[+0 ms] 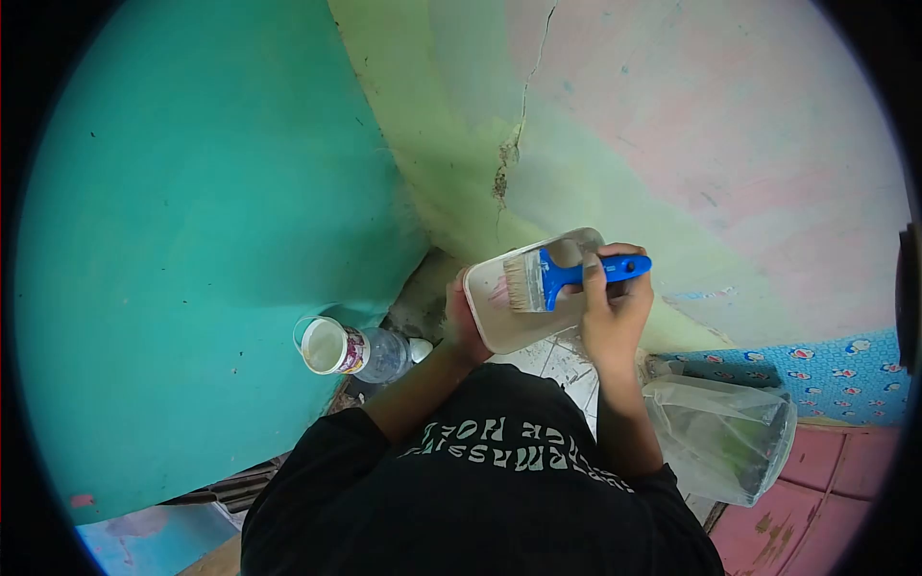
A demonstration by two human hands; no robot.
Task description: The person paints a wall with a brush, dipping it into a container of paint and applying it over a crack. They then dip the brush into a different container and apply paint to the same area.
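Both forearms reach forward, elbows bent; the left hand (pixel 465 324) curls in a grip, the right hand (pixel 613 309) near it is clenched

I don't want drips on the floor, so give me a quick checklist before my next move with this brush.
1. Right hand gripping the blue brush by its handle: ok.
2. Left hand holding the white container: ok.
3. Bristles lying over the container: ok.
4. Paint left in the container: cannot tell.
5. Cut bottle on the floor, apart from both hands: ok.
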